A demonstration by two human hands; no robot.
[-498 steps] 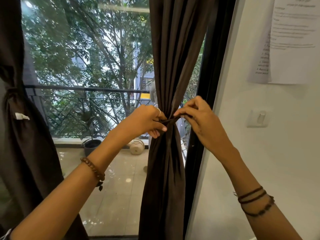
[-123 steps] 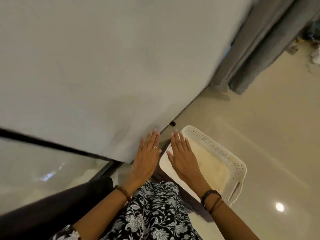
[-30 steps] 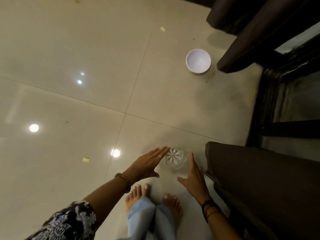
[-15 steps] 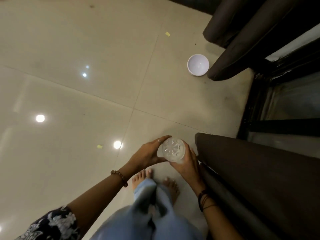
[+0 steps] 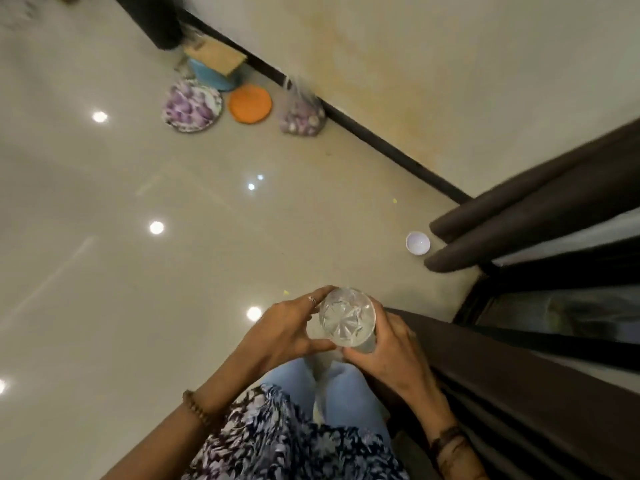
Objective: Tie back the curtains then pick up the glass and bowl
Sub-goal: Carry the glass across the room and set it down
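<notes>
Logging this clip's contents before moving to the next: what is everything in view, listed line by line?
glass: 1, clear cut pattern, held in both hands
bowl: 1, white, floor by curtain
curtains: dark brown, right side
orange lid: 1, floor by wall
purple patterned plate: 1, left of lid
mesh bag: 1, against skirting
blue container: 1, behind plate
left hand: fingers around glass
right hand: fingers around glass

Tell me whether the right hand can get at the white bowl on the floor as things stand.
Probably not yet. The right hand and the left hand both grip the cut glass, and the white bowl sits well ahead on the floor by the curtain hem. Nothing lies between them.
</notes>
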